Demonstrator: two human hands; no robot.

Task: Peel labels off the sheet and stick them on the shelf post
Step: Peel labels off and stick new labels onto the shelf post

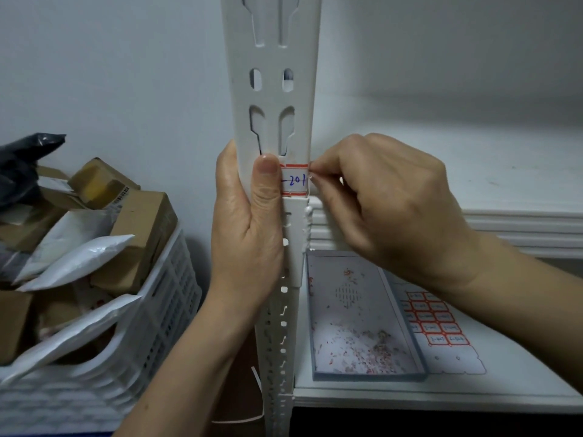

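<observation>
Handling this label calls for a light touch; it looks thin, limp and nearly weightless, and its sticky back will likely grab whatever it meets first, so creases and trapped bubbles are your main worry; it will probably tear before it stretches. Take it only by its outer edge, as you do now, and keep skin off the adhesive side where you can.

The label lies across the front face of the white shelf post, just above the joint where a sleeve wraps the post; blue handwriting and red borders show on its uncovered right part.

Your left hand wraps the post from the left side, fingers curled behind out of sight, wrist low and forearm rising from below; its thumb stands upright and presses flat on the label's left part, pinning it. Your right hand comes in from the right with the wrist level; its fingertips pinch the label's right edge at the post's corner, the other fingers curled loosely into the palm. Whether that edge is already stuck down, you cannot tell from here.

The label sheet lies flat on the shelf board below your right wrist, several red-bordered labels left on it, touching a shallow tray of paper scraps.
</observation>
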